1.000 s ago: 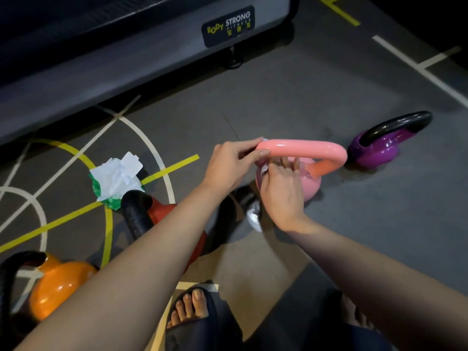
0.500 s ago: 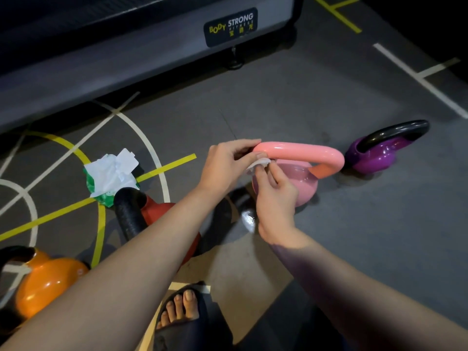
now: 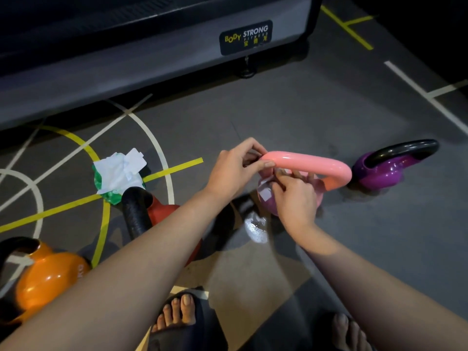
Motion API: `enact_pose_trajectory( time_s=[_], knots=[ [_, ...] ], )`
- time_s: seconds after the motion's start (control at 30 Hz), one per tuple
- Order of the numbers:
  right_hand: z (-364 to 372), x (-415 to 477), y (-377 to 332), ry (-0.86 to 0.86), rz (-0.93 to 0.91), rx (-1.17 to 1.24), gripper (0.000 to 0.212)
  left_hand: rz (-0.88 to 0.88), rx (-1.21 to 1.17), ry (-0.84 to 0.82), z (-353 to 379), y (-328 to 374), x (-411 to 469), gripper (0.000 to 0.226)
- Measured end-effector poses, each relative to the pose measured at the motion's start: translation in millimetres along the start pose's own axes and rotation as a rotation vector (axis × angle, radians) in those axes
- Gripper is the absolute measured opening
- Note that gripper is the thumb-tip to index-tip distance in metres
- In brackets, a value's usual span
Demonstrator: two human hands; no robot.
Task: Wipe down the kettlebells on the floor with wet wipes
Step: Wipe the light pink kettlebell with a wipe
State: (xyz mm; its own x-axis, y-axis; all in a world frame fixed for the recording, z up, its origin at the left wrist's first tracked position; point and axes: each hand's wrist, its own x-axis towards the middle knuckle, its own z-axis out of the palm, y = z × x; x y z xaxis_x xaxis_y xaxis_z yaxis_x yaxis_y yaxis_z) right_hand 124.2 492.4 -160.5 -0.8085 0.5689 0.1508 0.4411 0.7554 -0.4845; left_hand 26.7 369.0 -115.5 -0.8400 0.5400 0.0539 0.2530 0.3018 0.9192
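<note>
Mid-wipe: left hand (image 3: 235, 171) grips the pink kettlebell (image 3: 309, 163) by its handle, right hand (image 3: 296, 198) pinches the wet wipe (image 3: 266, 193) against its body; next, probably the handle.

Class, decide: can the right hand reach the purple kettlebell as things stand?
Probably yes: the right hand holds a wipe on the pink kettlebell, and the purple kettlebell lies just beside, nothing between.

The grey floor (image 3: 304, 117), lined white and yellow, bears a pink kettlebell (image 3: 311, 163). Just right of it stands a purple kettlebell (image 3: 379, 173). Left of it are a red kettlebell (image 3: 162, 211), a wipes pack (image 3: 119, 173) and, farthest, an orange kettlebell (image 3: 48, 279). A wet patch (image 3: 255, 226) touches its near side.
</note>
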Motion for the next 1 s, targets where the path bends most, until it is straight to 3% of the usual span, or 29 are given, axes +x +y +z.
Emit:
enact_pose_trajectory(
  time_s=[0.1,0.23,0.37,0.47,0.63,0.9,1.0],
  knots=[
    [-4.4,1.7,-17.4,-0.026,0.212,0.428,0.012,-0.005,0.007,-0.004,-0.7,0.6,1.1,0.024],
    [-9.8,-10.8,-37.9,0.019,0.499,1.17,0.015,-0.024,-0.005,-0.002,-0.5,-0.8,1.0,0.025],
    [-12.7,-15.3,-57.9,0.033,0.741,1.498,0.016,-0.03,-0.023,-0.001,0.1,-0.3,0.8,0.024],
    [-14.8,-13.2,-52.8,0.03,0.811,1.625,0.035,-0.02,-0.01,-0.02,-1.9,0.0,0.3,0.021],
    [-29.7,-20.0,-26.7,-0.108,0.752,1.723,0.035,-0.015,0.002,-0.043,-5.4,-1.7,1.5,0.018],
    [-3.7,-15.6,-41.5,-0.02,0.568,1.492,0.035,-0.025,-0.008,-0.083,-12.3,-1.8,4.8,0.005],
    [-1.9,-16.5,-36.9,-0.033,0.476,1.402,0.03,-0.017,0.029,-0.079,-13.9,-2.9,6.9,0.011]
  ],
)
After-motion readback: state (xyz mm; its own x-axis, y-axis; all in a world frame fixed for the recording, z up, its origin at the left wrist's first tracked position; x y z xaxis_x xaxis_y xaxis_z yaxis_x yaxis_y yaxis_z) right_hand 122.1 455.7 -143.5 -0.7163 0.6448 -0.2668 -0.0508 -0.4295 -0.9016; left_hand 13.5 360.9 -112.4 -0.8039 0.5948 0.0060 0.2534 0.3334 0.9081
